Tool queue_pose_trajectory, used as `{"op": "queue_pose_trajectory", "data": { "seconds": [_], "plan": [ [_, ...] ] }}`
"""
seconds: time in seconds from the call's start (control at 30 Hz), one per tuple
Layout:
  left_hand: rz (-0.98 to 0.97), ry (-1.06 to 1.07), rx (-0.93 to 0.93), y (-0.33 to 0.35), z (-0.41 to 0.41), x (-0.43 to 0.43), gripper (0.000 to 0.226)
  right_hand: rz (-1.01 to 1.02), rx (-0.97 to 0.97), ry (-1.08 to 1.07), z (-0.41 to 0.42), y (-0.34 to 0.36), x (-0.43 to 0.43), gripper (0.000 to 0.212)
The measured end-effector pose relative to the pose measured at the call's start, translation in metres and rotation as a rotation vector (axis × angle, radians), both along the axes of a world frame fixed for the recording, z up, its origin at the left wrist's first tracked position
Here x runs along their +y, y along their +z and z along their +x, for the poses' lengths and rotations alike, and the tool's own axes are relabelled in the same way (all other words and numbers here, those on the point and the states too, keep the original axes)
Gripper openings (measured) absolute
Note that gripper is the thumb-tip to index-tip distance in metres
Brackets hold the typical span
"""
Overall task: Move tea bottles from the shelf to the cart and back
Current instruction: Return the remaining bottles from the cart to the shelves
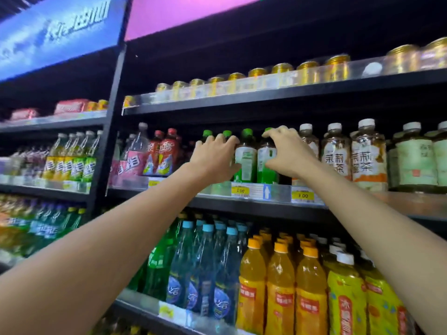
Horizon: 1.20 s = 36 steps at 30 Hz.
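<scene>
two green-capped tea bottles point(246, 163), between left grip point(215, 158) and right grip point(285, 153)

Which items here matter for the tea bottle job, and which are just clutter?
In play: green-capped bottles, left hand, right hand, middle shelf.
Just there: gold cans, blue-capped bottles, red-capped bottles, price tags.

You have dark tea bottles point(246, 158), green caps, green-and-white labels, standing upright side by side at the shelf point(261, 209) front edge.
</scene>
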State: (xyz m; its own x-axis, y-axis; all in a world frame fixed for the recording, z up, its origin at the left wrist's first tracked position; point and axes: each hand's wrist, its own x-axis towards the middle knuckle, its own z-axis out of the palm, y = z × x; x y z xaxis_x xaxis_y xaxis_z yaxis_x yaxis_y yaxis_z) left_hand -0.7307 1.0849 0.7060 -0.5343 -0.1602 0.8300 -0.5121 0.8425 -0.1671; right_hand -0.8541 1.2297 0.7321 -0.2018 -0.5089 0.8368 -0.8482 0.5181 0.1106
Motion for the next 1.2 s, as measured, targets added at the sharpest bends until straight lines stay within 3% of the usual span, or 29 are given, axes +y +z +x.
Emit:
{"op": "queue_pose_trajectory", "data": {
  "seconds": [0.3, 0.7, 0.93, 1.2],
  "plan": [
    [-0.136, -0.037, 0.051, 0.024, -0.053, -0.047, 0.068, -0.08, 0.061, -0.067, -0.032, 0.023, -0.036, 0.064],
    [-0.15, -0.216, 0.074, 0.037, -0.097, -0.096, 0.069, -0.033, -0.077, -0.311, -0.045, 0.023, -0.07, 0.068],
    [-0.16, -0.351, 0.051, 0.037, -0.105, -0.095, 0.066, -0.071, -0.199, -0.238, -0.037, 0.023, -0.069, 0.061],
    [-0.132, -0.439, 0.082, 0.036, -0.112, -0.104, 0.065, -0.202, -0.143, -0.227, -0.043, 0.024, -0.072, 0.063]
  ]
}}
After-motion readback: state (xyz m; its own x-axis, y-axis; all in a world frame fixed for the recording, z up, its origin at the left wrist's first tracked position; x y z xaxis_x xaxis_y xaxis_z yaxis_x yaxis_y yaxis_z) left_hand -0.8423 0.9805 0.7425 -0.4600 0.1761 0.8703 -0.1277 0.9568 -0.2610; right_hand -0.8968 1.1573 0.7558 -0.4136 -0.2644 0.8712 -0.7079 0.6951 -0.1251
